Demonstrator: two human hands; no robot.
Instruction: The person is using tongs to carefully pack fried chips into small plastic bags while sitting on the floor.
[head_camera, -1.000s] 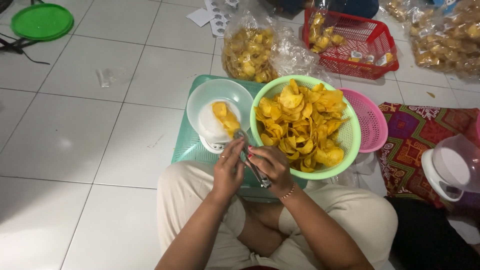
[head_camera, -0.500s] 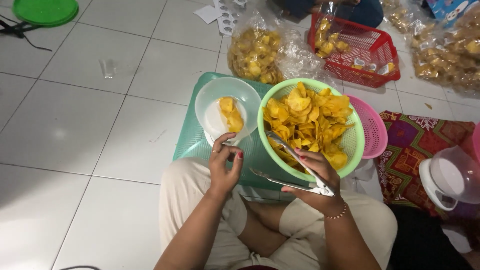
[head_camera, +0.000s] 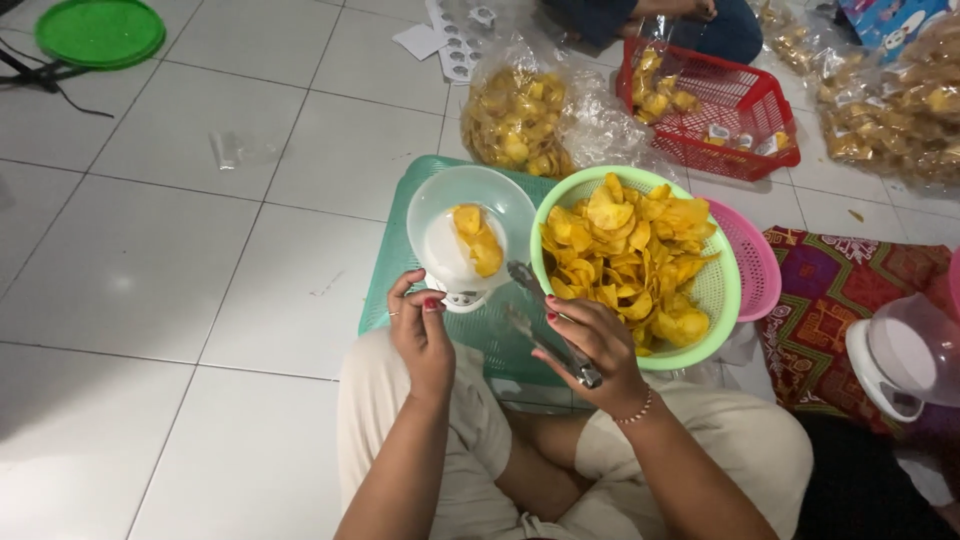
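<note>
I sit cross-legged on a tiled floor. My right hand (head_camera: 592, 345) grips metal tongs (head_camera: 543, 318) whose tips point at the rim of a light green basket (head_camera: 722, 290) heaped with yellow chips (head_camera: 630, 255). My left hand (head_camera: 420, 330) hovers with fingers pinched together just below a white scale (head_camera: 462, 299). The scale carries a clear bowl (head_camera: 440, 200) holding a few chips (head_camera: 477, 240). Both stand on a green plastic tray (head_camera: 395, 270).
A pink basket (head_camera: 757, 260) lies under the green one. Behind are a clear bag of chips (head_camera: 515, 120), a red basket (head_camera: 745, 100), more chip bags (head_camera: 900, 100) and another person's legs (head_camera: 700, 30). A green lid (head_camera: 100, 32) sits far left; a second scale (head_camera: 900, 360) at right.
My right hand has swung the tongs from the green basket's chips back toward the scale bowl's edge. My left hand stayed by the scale. The view shifted slightly.
</note>
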